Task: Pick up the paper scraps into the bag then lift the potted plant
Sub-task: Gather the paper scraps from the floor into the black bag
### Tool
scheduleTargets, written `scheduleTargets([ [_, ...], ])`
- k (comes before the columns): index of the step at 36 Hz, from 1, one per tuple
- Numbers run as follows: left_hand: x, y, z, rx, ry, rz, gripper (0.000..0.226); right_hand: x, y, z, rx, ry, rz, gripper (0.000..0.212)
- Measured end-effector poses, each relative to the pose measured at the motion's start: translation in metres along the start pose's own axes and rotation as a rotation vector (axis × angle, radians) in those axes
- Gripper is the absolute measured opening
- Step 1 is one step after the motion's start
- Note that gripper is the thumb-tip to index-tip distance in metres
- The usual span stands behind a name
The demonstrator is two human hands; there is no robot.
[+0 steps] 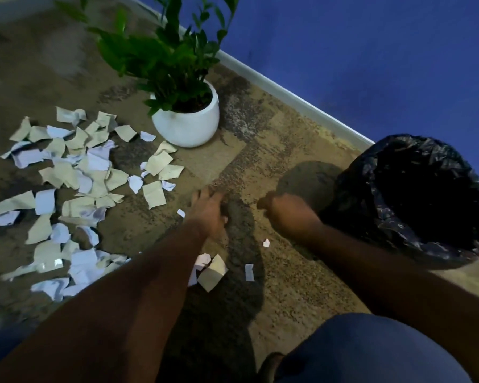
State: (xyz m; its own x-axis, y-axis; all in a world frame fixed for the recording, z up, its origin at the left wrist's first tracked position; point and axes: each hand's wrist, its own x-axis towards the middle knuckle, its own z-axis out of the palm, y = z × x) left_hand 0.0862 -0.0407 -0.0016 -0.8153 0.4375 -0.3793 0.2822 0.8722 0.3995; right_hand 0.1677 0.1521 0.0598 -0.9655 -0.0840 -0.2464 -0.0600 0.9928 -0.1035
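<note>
The big pile of paper scraps (75, 186) lies at 9 o'clock from the hands, stretching from 12 to 6. The bag (415, 200) sits at 3 o'clock. The left hand (209, 212), fingers spread, is nearer the pile. The right hand (285, 212) is curled; holding anything? I cannot tell.

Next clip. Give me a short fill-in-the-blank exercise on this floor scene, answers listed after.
1. The leafy green plant stands in a round ____ ceramic pot.
2. The crinkled plastic bin bag is ____ in colour.
3. Most torn paper scraps lie on the person's ____ side of the patterned carpet.
4. The wall behind the pot is ____.

Answers: white; black; left; blue
</note>
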Motion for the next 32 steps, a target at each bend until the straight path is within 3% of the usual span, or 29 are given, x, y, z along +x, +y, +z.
scheduleTargets([
  [4, -0.008, -0.026, 0.008, 0.056, -0.086, -0.019, 0.073, -0.014, 0.004, 0.052, 0.043, -0.120, -0.006, 0.022],
  [10, -0.019, -0.051, 0.025, 0.156, -0.127, 0.084, 0.070, -0.028, 0.010, 0.108, 0.090, -0.171, 0.072, 0.055],
  [15, -0.019, -0.054, 0.028, 0.187, -0.059, 0.123, 0.064, -0.038, 0.002, 0.134, 0.079, -0.032, 0.121, 0.053],
  [20, -0.015, -0.053, 0.031, 0.188, 0.006, 0.161, 0.053, -0.045, -0.012, 0.137, 0.125, 0.191, 0.010, 0.026],
  [24, -0.013, -0.048, 0.030, 0.224, 0.030, 0.174, 0.045, -0.058, -0.021, 0.144, 0.221, 0.059, 0.092, 0.051],
  [29, -0.014, -0.043, 0.032, 0.274, 0.041, 0.200, 0.036, -0.070, -0.032, 0.148, 0.223, -0.033, -0.027, 0.053],
  [32, -0.015, -0.042, 0.030, 0.290, 0.042, 0.213, 0.032, -0.075, -0.038, 0.153, 0.204, 0.021, -0.072, 0.045],
])
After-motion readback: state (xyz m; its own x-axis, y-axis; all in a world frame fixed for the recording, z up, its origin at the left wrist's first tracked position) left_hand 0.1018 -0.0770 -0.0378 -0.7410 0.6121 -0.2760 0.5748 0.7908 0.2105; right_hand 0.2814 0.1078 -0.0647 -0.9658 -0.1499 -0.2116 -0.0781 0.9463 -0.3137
